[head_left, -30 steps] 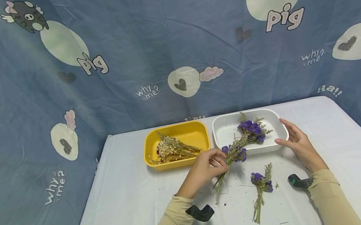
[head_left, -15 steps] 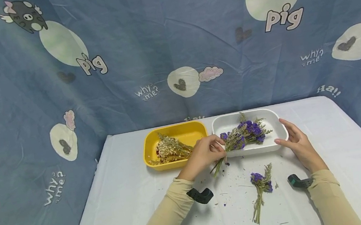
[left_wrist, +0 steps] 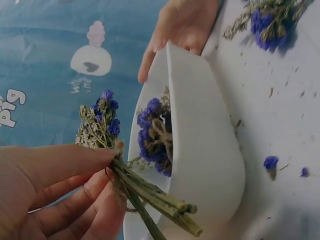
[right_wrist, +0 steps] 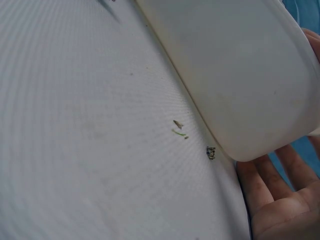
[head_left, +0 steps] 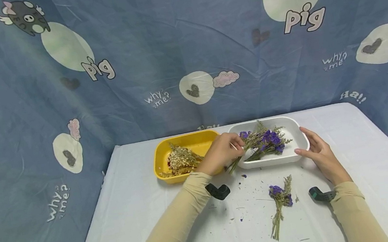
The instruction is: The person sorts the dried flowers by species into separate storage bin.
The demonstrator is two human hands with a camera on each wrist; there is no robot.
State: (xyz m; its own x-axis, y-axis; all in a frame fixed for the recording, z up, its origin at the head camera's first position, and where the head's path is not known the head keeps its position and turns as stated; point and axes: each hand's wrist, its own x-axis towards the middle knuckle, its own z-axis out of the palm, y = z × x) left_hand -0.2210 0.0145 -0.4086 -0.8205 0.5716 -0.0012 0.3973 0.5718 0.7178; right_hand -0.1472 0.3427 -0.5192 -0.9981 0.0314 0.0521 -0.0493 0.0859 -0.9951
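My left hand (head_left: 224, 150) pinches a small bunch of dried purple flowers (left_wrist: 155, 197) by its stems, between thumb and fingers. The bunch is held over the left part of a white tray (head_left: 271, 162), its heads toward the far side and the cut stem ends across the near-left rim. Inside that tray lies another purple bunch (head_left: 273, 139), tied with twine in the left wrist view. At the tray's right end my right hand (head_left: 322, 157) holds the rim, thumb at the near corner and fingers along the side. A third purple bunch (head_left: 281, 199) lies on the table in front.
A yellow tray (head_left: 160, 158) stands left of the white one, holding dried cream-coloured flowers (head_left: 182, 158); my left forearm reaches past its front. Loose petals and stem bits are scattered over the white tablecloth (head_left: 127, 228). A blue printed curtain (head_left: 154, 40) hangs behind the table.
My left hand has moved away from me and slightly right, carrying the purple bunch from in front of the white tray to over its left part. The right hand has stayed at the rim.
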